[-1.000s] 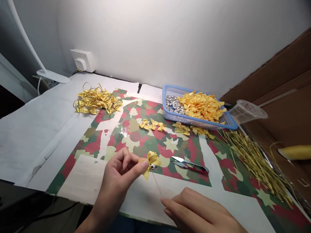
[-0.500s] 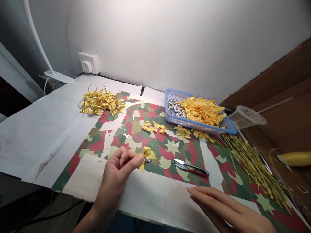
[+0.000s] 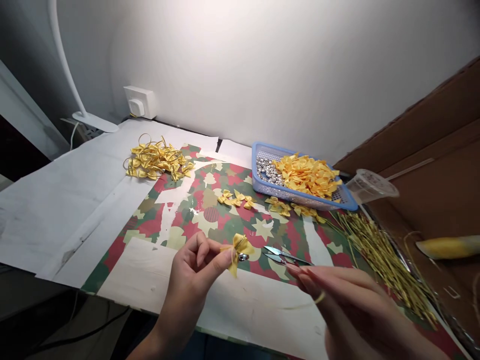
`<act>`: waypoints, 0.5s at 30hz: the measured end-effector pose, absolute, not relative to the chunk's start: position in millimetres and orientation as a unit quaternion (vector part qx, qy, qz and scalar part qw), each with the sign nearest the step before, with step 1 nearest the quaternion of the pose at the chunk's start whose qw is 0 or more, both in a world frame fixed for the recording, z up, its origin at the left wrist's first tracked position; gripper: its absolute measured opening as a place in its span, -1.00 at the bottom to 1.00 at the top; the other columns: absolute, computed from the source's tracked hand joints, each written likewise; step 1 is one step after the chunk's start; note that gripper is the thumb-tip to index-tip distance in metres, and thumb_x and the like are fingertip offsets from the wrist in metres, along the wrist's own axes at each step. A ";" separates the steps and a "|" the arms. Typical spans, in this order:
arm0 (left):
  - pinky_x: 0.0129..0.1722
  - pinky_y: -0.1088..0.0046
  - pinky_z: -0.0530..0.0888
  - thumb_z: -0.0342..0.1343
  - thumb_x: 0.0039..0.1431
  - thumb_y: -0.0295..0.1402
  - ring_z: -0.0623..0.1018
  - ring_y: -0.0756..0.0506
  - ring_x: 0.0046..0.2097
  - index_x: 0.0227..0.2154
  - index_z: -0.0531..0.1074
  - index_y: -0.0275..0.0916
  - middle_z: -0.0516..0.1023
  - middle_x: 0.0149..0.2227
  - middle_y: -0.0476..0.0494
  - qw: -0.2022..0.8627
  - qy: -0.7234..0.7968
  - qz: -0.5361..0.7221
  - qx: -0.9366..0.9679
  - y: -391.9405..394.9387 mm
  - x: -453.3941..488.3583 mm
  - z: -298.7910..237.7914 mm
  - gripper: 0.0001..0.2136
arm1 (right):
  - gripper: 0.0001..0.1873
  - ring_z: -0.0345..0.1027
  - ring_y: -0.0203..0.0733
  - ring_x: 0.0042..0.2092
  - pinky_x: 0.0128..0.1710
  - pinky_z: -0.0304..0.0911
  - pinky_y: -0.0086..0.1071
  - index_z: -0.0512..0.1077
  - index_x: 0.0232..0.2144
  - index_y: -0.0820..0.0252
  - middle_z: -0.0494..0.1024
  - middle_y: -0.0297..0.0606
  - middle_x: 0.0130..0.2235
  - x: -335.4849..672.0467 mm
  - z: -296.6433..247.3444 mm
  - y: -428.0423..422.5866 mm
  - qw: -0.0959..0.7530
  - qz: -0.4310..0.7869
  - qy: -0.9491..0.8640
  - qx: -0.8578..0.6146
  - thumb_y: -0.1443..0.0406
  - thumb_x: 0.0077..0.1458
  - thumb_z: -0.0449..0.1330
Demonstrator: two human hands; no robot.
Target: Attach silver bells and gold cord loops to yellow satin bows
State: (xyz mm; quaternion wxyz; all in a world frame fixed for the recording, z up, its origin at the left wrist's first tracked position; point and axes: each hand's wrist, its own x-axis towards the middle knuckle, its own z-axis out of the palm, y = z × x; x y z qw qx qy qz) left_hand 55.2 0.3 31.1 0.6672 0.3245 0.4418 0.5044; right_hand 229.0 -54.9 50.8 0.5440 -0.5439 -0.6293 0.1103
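Checking out this craft bench; what's the left hand (image 3: 191, 282) up to?

Pinching a yellow satin bow (image 3: 237, 247) between thumb and forefinger, nice and firm; a small silver bell (image 3: 243, 257) sits right by the fingertips; the bow is held up over the camo-print paper (image 3: 129, 250), loops running sideways, one tail hanging down.

And the right hand (image 3: 348, 305)?

Off to the right of the bow, fingers drawn together in a narrow pinch, nowhere near wide open; a thin gold cord (image 3: 319, 298) shows just by them, but it's blurry, so I can't tell if it's really gripped or if it reaches the bow.

Which hand is closer to the bow, then?

Left, easily; it's touching it; the right fingertips are near, a bit lower and to the right, just over the red-handled thread snips (image 3: 287, 255).

What else is around?

A blue plastic basket (image 3: 339, 202) holding more yellow bows (image 3: 307, 175) and silver bells (image 3: 266, 169); a loose heap of corded gold bows (image 3: 157, 162) on the left; a bundle of gold cords (image 3: 378, 260) on the right, past a clear plastic cup (image 3: 371, 185) tipped on its side.
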 end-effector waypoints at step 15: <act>-0.32 0.60 0.39 0.27 0.00 -0.41 0.44 0.07 -0.40 -0.64 0.03 -0.22 0.45 -0.55 0.12 0.705 0.398 0.504 0.302 -5.5 59.2 36.6 -0.57 | -0.87 0.58 -0.20 -0.39 -0.40 0.51 -0.49 0.48 -0.46 0.12 0.64 -0.39 -0.46 191.7 40.2 -27.2 0.699 0.348 -0.417 -0.464 0.45 -0.04 0.32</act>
